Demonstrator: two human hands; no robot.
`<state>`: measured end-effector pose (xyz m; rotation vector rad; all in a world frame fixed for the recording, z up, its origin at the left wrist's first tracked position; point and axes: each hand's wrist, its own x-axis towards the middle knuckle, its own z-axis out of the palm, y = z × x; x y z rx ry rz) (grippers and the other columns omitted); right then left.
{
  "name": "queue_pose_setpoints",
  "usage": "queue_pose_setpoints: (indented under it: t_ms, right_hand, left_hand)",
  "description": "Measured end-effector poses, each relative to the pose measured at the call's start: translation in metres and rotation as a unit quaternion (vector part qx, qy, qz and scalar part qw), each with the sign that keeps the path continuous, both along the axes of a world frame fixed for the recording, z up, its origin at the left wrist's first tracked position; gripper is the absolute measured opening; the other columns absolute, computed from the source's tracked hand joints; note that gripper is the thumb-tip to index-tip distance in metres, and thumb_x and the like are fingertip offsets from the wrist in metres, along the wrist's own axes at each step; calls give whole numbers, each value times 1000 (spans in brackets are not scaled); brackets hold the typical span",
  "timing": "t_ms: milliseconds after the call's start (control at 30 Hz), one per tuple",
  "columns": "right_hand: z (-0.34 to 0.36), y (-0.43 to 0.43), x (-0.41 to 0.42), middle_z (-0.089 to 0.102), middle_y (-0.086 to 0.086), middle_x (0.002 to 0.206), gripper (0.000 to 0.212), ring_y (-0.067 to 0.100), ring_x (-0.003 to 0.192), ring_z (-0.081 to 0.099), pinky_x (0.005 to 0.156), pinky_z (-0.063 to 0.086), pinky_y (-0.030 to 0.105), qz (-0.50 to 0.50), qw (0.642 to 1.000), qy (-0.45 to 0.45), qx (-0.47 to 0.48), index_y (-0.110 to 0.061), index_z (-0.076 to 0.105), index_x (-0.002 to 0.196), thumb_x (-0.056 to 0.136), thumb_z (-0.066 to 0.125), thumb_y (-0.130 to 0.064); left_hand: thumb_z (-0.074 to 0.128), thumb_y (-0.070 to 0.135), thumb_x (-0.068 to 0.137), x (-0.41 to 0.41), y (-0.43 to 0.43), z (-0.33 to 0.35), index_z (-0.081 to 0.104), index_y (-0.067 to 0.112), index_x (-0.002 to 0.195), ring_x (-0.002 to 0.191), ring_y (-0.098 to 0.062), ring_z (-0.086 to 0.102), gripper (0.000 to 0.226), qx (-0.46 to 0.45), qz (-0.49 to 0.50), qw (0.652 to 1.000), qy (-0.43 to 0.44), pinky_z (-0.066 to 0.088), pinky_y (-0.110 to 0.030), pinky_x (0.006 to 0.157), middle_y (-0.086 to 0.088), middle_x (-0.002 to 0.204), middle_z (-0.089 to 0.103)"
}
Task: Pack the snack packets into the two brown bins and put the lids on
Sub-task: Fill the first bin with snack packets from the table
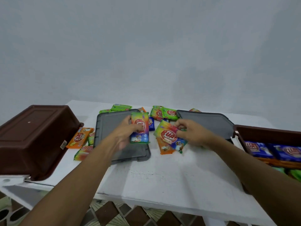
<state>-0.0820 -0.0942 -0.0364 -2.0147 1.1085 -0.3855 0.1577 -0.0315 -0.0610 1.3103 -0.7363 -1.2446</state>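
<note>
Head view: at frame centre the left hand (128,129) grips a rainbow packet (140,128) upright above the left grey lid (112,123), fingers curled round its edge. The right hand (190,132) pinches a second packet (168,136) atop a small pile on the table (162,173), probably gathering both for one transfer. The right brown bin (267,133), at the right edge, holds blue packets (259,149). The left brown bin (35,137), at the left edge, lies overturned and cannot be filled as placed. The right grey lid (210,123) lies flat, and green packets (169,113) lie loose beyond.

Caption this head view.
Left hand grips one multicoloured packet, right hand another packet; left brown bin overturned, right bin partly packed.
</note>
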Motion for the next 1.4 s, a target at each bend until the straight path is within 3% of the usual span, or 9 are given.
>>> queue_pose_setpoints:
  t_ms: [167,433,567,667,833,967,1100,1300,1400]
  right_hand:
    - [39,-4,-77,67,15,111,28,25,92,68,77,55,39,-10,998,-54,2,-20,61,113,91,51,-6]
    - [57,-24,-252,68,2,105,16,15,86,66,72,53,31,-119,987,77,-73,-28,59,110,95,55,-32]
    - [40,-27,-326,65,-1,102,64,20,87,65,75,55,34,-144,971,169,-86,-28,53,114,64,84,-50]
    - [22,-33,-360,63,-2,104,68,16,83,61,76,55,36,-123,932,309,-146,-34,44,110,57,82,-52]
    - [0,-47,-380,59,-5,106,61,16,86,59,71,52,35,-87,927,283,-230,-39,37,107,63,77,-52]
    - [-11,-61,-386,44,-3,131,57,19,118,43,95,39,40,-18,874,355,-331,-37,47,134,83,61,-57]
    - [-17,-66,-394,51,-5,128,51,16,117,46,95,42,35,17,889,324,-323,-35,46,140,92,53,-50]
    - [-21,-72,-391,48,-8,128,67,15,118,44,94,44,35,24,907,308,-286,-37,46,139,79,64,-59]
    - [-24,-75,-391,49,-6,127,63,16,119,44,93,45,34,3,907,305,-289,-37,47,137,80,67,-53]
  left_hand:
    - [66,-9,81,-66,-16,29,53,12,97,75,-22,67,30,-40,6,997,-61,59,-39,70,-15,95,66]
    - [78,1,76,-213,-26,75,55,13,113,87,-28,73,46,-140,-122,976,-112,61,-38,60,-18,100,66]
    - [81,6,75,-292,-44,60,49,17,94,92,-29,71,39,-127,-144,963,-190,58,-33,56,-18,111,61]
    - [79,8,77,-341,-62,36,39,18,86,96,-26,66,42,-109,-113,947,-280,59,-39,58,-12,112,57]
    - [72,24,84,-381,-78,13,44,17,101,108,-26,53,33,-80,-91,825,-552,47,-35,81,-8,115,50]
    - [57,34,95,-384,-76,4,44,7,128,119,-32,48,45,-54,-114,715,-688,48,-46,95,-13,137,34]
    - [49,53,93,-386,-73,-9,63,13,116,124,-27,37,48,-84,-80,489,-865,34,-43,100,-7,132,46]
    - [52,53,89,-374,-81,1,45,24,137,118,-21,47,56,-145,-276,504,-805,38,-40,96,1,132,47]
    - [59,49,88,-375,-88,7,47,24,136,115,-22,52,56,-113,-266,505,-813,48,-40,89,-1,130,49]
